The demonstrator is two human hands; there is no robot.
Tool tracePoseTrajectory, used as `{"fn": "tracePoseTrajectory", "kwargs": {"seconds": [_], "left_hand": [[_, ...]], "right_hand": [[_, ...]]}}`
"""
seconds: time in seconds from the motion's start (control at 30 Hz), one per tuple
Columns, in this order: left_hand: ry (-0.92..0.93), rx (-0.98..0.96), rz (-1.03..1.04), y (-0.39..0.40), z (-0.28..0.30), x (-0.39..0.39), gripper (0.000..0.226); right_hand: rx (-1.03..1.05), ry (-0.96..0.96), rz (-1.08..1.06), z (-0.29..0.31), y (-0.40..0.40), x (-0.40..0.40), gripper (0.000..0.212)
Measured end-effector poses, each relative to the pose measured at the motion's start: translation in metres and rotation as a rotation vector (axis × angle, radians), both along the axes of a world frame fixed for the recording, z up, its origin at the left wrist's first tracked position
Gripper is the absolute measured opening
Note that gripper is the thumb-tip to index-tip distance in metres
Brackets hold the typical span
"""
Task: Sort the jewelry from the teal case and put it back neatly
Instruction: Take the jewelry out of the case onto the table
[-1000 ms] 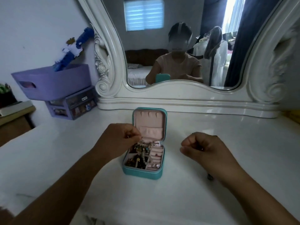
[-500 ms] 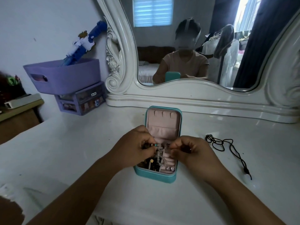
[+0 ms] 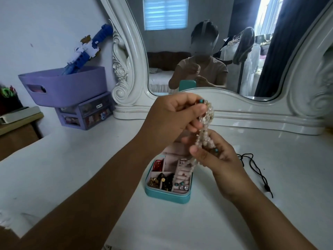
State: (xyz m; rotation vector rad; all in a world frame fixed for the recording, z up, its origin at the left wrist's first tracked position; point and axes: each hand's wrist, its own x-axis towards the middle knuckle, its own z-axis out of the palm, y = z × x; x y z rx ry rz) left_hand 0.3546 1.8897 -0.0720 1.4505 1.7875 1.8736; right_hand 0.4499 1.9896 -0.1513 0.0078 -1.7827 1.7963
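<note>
The teal case (image 3: 167,196) lies open on the white vanity top, its pink compartments holding gold, black and red pieces and a few rings. Above it both hands hold a pale beaded strand (image 3: 207,123) with small teal beads. My left hand (image 3: 171,118) pinches the strand's top end. My right hand (image 3: 212,154) grips its lower part, just above the case's lid, which is mostly hidden behind my hands. A black cord necklace (image 3: 255,170) lies on the vanity top to the right of the case.
A large white-framed mirror (image 3: 126,73) stands along the back of the vanity. At the back left a purple basket (image 3: 68,87) with a blue toy sits on small purple drawers (image 3: 88,112). A wooden shelf edge (image 3: 19,121) is at far left.
Both hands have risen from the case, lifting the pale beaded strand out of it and holding it up between them. One second ago only my left hand was at the case.
</note>
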Motion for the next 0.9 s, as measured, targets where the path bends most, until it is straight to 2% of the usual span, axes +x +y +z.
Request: {"fn": "tracePoseTrajectory", "kwargs": {"seconds": [0.23, 0.47, 0.63, 0.73, 0.83, 0.9], "left_hand": [[-0.089, 0.170, 0.048, 0.027, 0.016, 0.017, 0.008], [-0.215, 0.080, 0.044, 0.060, 0.007, 0.034, 0.008], [-0.269, 0.011, 0.005, 0.094, 0.008, 0.058, 0.011], [-0.328, -0.007, -0.065, 0.113, 0.013, 0.071, 0.016], [-0.512, 0.010, -0.222, 0.130, 0.017, 0.082, 0.018], [-0.653, 0.005, -0.312, 0.141, 0.017, 0.087, 0.019]], "right_hand": [[-0.060, 0.017, -0.084, 0.015, 0.023, 0.034, 0.017], [-0.002, -0.037, -0.319, 0.020, 0.058, 0.083, 0.020], [-0.069, -0.019, -0.432, 0.022, 0.085, 0.119, 0.029], [-0.161, 0.006, -0.462, 0.026, 0.099, 0.133, 0.028], [-0.302, 0.063, -0.479, 0.026, 0.113, 0.144, 0.031], [-0.469, 0.139, -0.443, 0.027, 0.123, 0.152, 0.038]]}}
